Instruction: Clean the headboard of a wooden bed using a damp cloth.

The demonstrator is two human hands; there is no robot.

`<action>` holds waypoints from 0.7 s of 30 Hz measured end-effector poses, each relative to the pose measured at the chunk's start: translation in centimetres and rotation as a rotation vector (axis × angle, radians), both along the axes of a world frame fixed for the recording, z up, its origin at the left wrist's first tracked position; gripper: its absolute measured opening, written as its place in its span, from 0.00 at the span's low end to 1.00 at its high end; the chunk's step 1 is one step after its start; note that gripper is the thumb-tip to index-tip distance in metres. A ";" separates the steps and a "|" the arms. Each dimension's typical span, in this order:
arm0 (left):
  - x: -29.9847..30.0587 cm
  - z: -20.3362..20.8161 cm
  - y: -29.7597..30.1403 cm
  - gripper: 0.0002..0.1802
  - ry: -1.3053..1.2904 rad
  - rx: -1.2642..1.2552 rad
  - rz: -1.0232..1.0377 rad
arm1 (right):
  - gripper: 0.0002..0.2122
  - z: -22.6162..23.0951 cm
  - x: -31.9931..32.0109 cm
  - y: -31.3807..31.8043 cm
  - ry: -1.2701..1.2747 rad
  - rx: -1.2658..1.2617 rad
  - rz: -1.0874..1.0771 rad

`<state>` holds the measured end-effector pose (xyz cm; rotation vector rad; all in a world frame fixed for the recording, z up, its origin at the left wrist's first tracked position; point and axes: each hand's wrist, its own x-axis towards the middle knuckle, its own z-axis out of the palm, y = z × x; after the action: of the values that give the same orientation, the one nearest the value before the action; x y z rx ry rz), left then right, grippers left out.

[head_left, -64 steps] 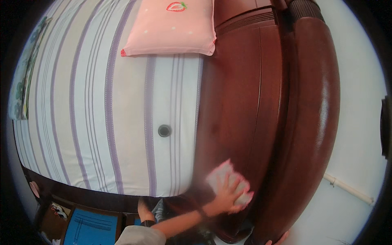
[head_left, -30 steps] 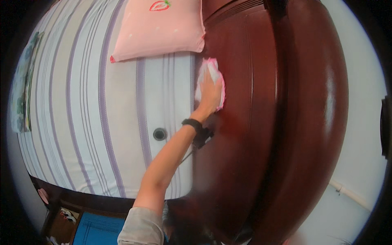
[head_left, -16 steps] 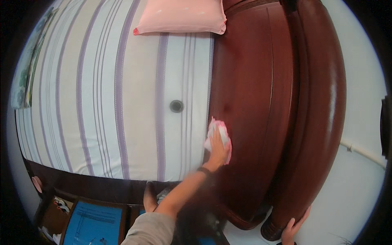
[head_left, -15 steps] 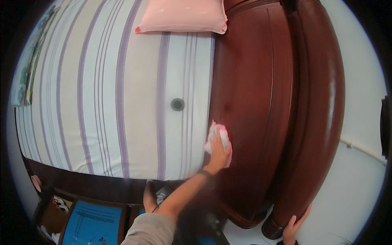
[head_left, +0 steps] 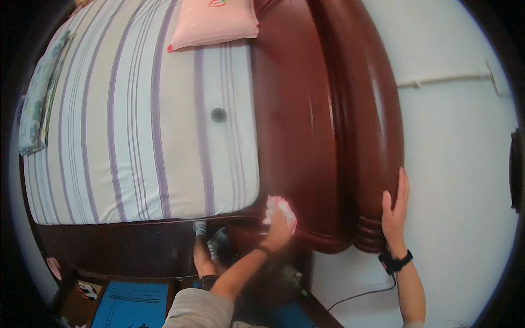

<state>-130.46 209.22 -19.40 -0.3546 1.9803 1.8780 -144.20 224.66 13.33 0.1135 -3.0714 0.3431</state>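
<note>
A pink-edged white cloth [head_left: 272,212] is bunched under my left hand [head_left: 280,227], which presses it on the dark red wooden headboard [head_left: 298,131] near its lower corner, just past the mattress corner. My left fingers are closed over the cloth; its underside is hidden. Far to the right, my right hand [head_left: 395,214] lies with fingers stretched along the outer side of the headboard's thick rounded rail [head_left: 377,126], thumb apart. It holds nothing. A black band with a cable hanging from it circles my right wrist.
The striped mattress [head_left: 136,120] fills the left, bearing a pink pillow [head_left: 213,22], a small dark round object [head_left: 219,115] and a folded patterned cloth [head_left: 41,104]. Blue-topped furniture [head_left: 131,303] stands below. A pale pipe [head_left: 448,81] runs along the white wall.
The view has shifted. My left hand has slid the cloth down the headboard to its near corner. My right hand has moved up along the rail, and its forearm now shows.
</note>
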 end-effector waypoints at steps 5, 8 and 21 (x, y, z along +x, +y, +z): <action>2.9 3.6 2.6 0.50 0.196 0.568 0.136 | 0.30 -0.4 -0.5 0.2 0.070 0.025 0.044; 2.0 8.8 3.0 0.40 0.884 -0.176 -0.337 | 0.31 -0.5 -0.1 0.6 0.110 0.017 0.053; -4.3 16.2 5.4 0.26 1.346 -0.366 -0.853 | 0.31 -1.4 0.1 0.8 0.255 0.057 0.015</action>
<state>-134.79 214.63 -3.22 1.8025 2.4679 1.1248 -144.06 225.44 11.96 0.1686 -2.8290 0.2224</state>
